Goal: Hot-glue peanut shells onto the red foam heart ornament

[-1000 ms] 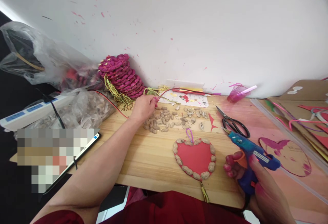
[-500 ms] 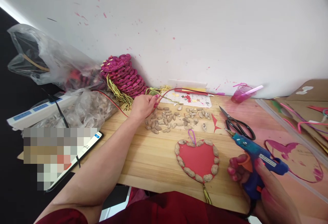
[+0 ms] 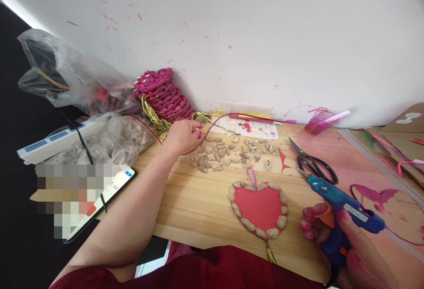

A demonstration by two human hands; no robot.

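My right hand [image 3: 356, 247] is wrapped round a blue hot glue gun [image 3: 344, 205] with an orange trigger, its nozzle pointing up and left. Left of it a red heart [image 3: 261, 207], edged with peanuts, lies flat on the table, with a purple loop at the top and a yellow-green tassel below. My left hand [image 3: 185, 136] is by the left edge of the loose peanuts [image 3: 220, 152], next to a thin red cord [image 3: 212, 126]. Its fingers are curled together; anything between them is hidden.
Black-handled scissors [image 3: 313, 163] lie beyond the glue gun. A stack of magenta peanut hearts [image 3: 165, 97] leans at the wall near plastic bags [image 3: 115, 134], a power strip [image 3: 49, 141] and a phone [image 3: 112, 192]. A pink-stained cup [image 3: 319, 121] stands back right.
My left hand has drawn back slightly to the left, away from the red cord's curve. The view has turned a little left; my right hand still holds the glue gun.
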